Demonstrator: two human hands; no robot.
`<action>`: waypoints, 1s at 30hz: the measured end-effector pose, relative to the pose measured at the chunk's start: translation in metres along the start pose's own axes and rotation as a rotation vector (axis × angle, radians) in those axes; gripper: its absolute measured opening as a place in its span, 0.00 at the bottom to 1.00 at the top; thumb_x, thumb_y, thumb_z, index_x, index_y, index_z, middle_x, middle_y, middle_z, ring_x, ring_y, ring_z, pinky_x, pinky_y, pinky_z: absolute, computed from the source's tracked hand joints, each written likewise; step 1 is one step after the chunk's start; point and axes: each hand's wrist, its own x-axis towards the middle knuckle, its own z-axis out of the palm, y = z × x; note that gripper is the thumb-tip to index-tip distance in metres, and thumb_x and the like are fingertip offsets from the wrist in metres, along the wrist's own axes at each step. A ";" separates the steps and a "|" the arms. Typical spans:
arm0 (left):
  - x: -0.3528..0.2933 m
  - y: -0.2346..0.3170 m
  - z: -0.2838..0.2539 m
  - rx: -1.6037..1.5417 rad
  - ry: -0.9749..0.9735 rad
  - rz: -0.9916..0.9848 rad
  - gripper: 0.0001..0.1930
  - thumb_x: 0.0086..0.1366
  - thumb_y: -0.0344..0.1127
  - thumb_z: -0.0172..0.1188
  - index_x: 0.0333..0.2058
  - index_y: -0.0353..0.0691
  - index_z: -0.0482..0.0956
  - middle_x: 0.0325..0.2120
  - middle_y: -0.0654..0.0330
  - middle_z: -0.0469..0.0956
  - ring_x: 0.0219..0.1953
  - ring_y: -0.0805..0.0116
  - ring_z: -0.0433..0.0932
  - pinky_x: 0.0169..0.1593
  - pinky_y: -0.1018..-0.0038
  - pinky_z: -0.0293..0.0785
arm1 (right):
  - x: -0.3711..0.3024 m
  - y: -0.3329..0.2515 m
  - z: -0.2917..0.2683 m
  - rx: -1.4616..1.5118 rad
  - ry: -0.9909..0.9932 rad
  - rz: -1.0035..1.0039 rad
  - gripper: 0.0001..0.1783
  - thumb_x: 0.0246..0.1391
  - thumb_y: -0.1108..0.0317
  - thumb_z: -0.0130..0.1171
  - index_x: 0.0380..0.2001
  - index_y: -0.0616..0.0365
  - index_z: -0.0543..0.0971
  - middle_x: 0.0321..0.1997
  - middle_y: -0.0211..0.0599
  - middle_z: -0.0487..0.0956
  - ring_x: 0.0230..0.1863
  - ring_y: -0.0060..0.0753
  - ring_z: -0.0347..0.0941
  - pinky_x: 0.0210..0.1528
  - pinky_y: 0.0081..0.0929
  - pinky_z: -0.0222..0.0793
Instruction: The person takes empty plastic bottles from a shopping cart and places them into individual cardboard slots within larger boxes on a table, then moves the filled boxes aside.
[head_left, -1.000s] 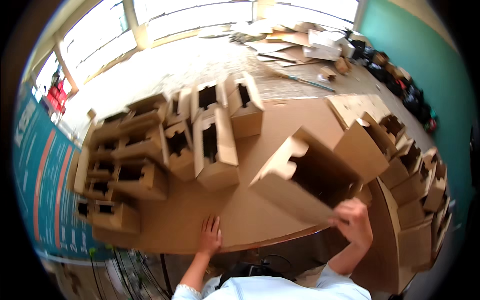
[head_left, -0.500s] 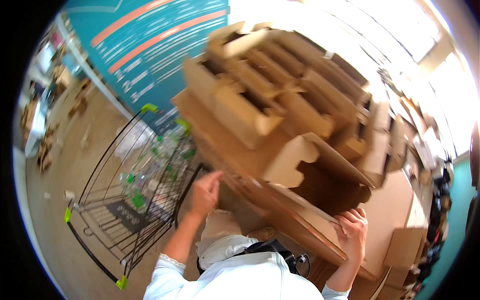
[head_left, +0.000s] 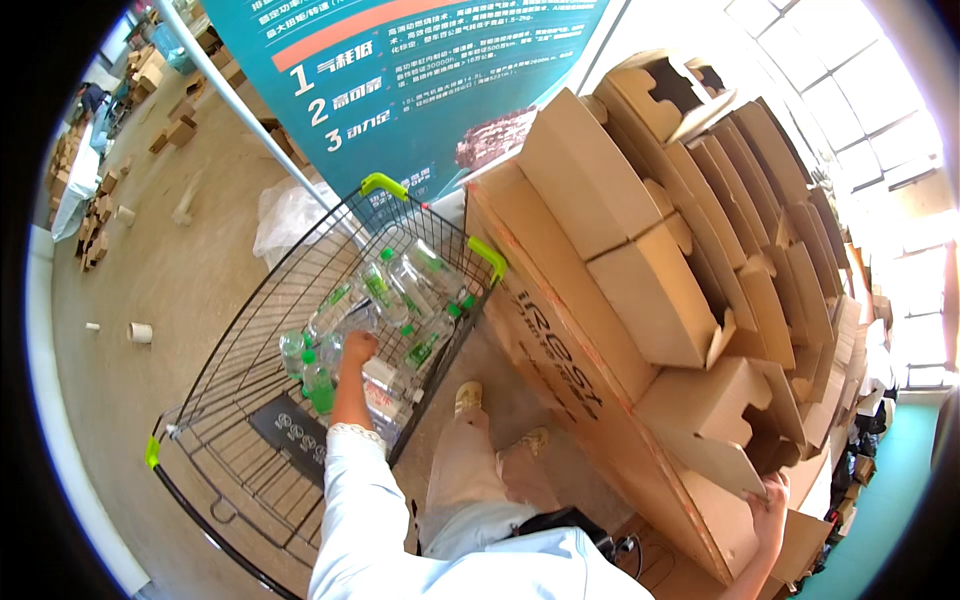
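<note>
My left hand [head_left: 360, 347] is down inside a black wire shopping cart [head_left: 250, 330] with lime-green corners, among clear plastic bottles [head_left: 378, 285] with green caps. Its fingers are curled, and what they hold, if anything, is hidden beneath the hand. To the right, my right hand [head_left: 770, 495] pinches the near flap edge of an open brown cardboard box [head_left: 695, 405]. That box sits at the near end of a pile of similar open boxes [head_left: 650, 310], on top of a large cardboard carton [head_left: 560, 350].
A blue-green banner [head_left: 420, 70] on a pale pole stands behind the cart. Crumpled clear plastic [head_left: 285, 220] lies on the floor beside it, with a white roll [head_left: 140, 333] farther left. Cardboard pieces [head_left: 180, 133] litter the far-left floor. Windows are at the upper right.
My left hand has moved from beside the carton's edge down into the cart. The view has shifted leftward, toward the cart. My right hand stays on the near box's flap.
</note>
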 end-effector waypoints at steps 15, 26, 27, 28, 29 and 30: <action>0.072 0.042 0.075 -0.670 0.438 -0.198 0.33 0.40 0.47 0.75 0.39 0.23 0.78 0.31 0.52 0.81 0.33 0.56 0.80 0.38 0.64 0.75 | 0.027 -0.037 -0.016 -0.255 -0.295 0.167 0.11 0.56 0.68 0.53 0.28 0.67 0.77 0.38 0.57 0.75 0.49 0.65 0.66 0.61 0.53 0.56; -0.139 0.107 -0.060 -1.100 -0.114 0.018 0.20 0.59 0.43 0.61 0.43 0.31 0.77 0.28 0.59 0.79 0.25 0.67 0.77 0.27 0.71 0.72 | 0.020 -0.037 -0.008 -0.240 -0.165 0.003 0.07 0.37 0.68 0.67 0.23 0.56 0.83 0.24 0.35 0.79 0.37 0.40 0.73 0.60 0.49 0.58; -0.171 0.136 -0.066 -1.118 -0.090 0.142 0.23 0.61 0.45 0.60 0.45 0.30 0.75 0.31 0.57 0.79 0.27 0.67 0.77 0.28 0.71 0.73 | 0.017 -0.036 -0.008 -0.253 -0.173 -0.003 0.07 0.39 0.65 0.66 0.24 0.55 0.84 0.26 0.35 0.81 0.38 0.38 0.74 0.62 0.50 0.57; -0.213 0.170 -0.071 -1.128 -0.076 0.262 0.26 0.62 0.47 0.59 0.48 0.28 0.74 0.33 0.56 0.78 0.29 0.68 0.77 0.30 0.71 0.73 | 0.016 -0.039 -0.007 -0.248 -0.137 -0.011 0.07 0.38 0.65 0.66 0.23 0.55 0.83 0.26 0.34 0.82 0.38 0.38 0.74 0.62 0.50 0.57; -0.254 0.200 -0.073 -1.139 -0.064 0.379 0.28 0.63 0.49 0.58 0.50 0.27 0.72 0.36 0.55 0.78 0.31 0.68 0.76 0.32 0.71 0.73 | 0.013 -0.040 -0.008 -0.213 -0.112 -0.031 0.07 0.38 0.65 0.67 0.23 0.54 0.83 0.26 0.33 0.82 0.38 0.37 0.74 0.62 0.49 0.58; -0.285 0.228 -0.072 -1.233 -0.159 0.530 0.32 0.63 0.52 0.58 0.53 0.26 0.70 0.38 0.54 0.77 0.33 0.67 0.75 0.34 0.71 0.73 | 0.014 -0.040 -0.010 -0.225 -0.146 -0.083 0.06 0.38 0.65 0.67 0.24 0.52 0.84 0.26 0.32 0.82 0.39 0.36 0.74 0.61 0.49 0.58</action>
